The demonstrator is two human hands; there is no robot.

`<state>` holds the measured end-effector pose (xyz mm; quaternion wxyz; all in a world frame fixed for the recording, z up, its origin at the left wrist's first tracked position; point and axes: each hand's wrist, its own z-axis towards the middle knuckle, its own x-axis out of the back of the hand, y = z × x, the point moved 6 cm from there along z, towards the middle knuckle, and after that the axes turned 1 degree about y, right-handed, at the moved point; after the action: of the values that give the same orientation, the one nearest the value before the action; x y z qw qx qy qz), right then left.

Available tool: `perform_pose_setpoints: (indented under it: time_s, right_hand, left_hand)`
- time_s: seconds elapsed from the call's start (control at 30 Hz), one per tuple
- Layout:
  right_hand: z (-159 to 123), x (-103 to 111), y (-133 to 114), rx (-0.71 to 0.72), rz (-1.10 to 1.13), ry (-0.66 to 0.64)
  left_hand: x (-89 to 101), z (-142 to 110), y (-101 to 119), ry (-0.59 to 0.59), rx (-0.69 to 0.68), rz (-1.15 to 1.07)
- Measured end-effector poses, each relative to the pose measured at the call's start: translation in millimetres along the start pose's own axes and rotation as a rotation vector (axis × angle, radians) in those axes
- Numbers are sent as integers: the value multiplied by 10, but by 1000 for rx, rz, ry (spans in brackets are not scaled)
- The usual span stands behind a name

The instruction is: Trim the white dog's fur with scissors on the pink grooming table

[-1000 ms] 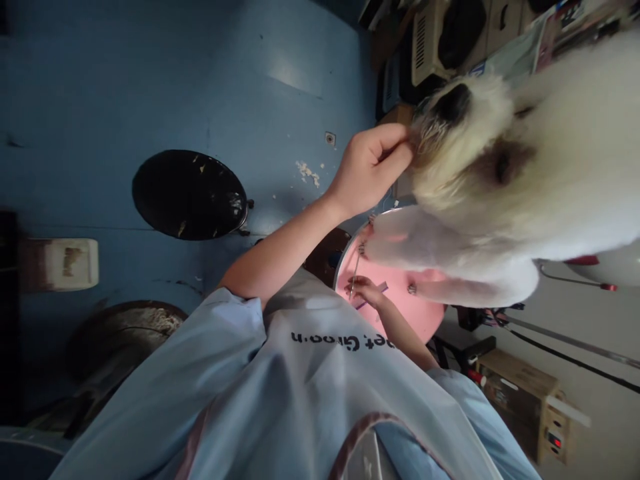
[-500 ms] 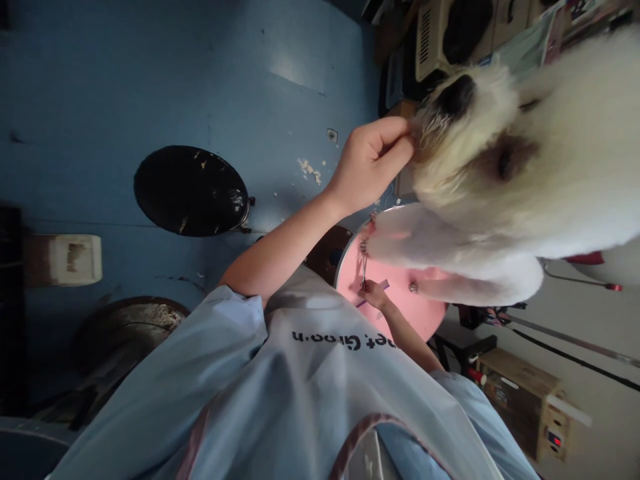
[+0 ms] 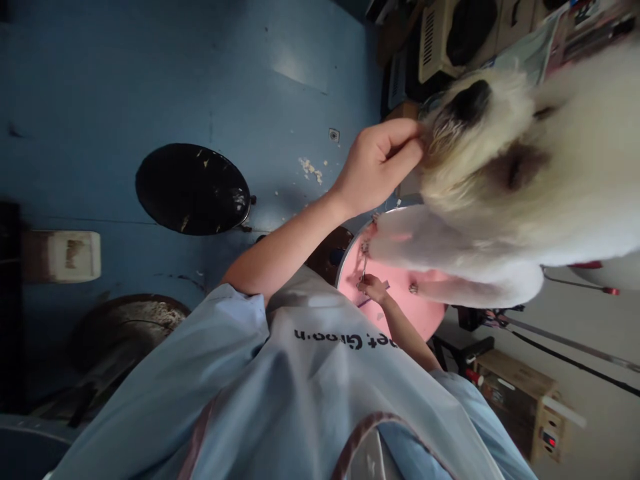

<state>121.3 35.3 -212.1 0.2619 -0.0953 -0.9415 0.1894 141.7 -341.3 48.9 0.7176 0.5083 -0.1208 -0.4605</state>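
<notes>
While the left hand, at upper centre of the frame, was pinching the long hair under the dog's chin between thumb and curled fingers, the right hand, lower and just right of centre, was closed around a thin metal tool, most likely scissors, with its tip up at the front paw.

To my mind, trimming there well called for a firm but gentle chin hold, so the head could not swing down toward the blades. The cuts should be small, with the tips pointing away from the toes and pads. The paw was best left flat on the pink table, not lifted.

The dog filled the upper right of the frame. It was white and fluffy, with a black nose, a dark eye and yellowish, stringy hair around the mouth. Its forelegs reached left onto the round tabletop, the nearer paw at the table's left rim. The coat looked soft and thick, and would easily hide the skin from the blades.

A black bin stood at left of centre on the blue floor, with hair scraps near it. A pale blue apron filled the bottom.
</notes>
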Motion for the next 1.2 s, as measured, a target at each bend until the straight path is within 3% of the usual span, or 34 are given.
perform_pose_setpoints:
  time_s: [0.37,0.73,0.97,1.2]
  right_hand:
    - [16,-177,-228,-101,270,96]
    - [123,-361,-422,-155,522,165]
    - [289,-492,-552,-153,794,158]
    - [367,-483,-672,-121,880,181]
  left_hand:
    - [-4,55,-25,-85,-45,-43]
    - [1,138,93,-220,86,-41]
    - [-27,177,63,-282,67,-3]
    - [-20,205,0,-253,79,-28]
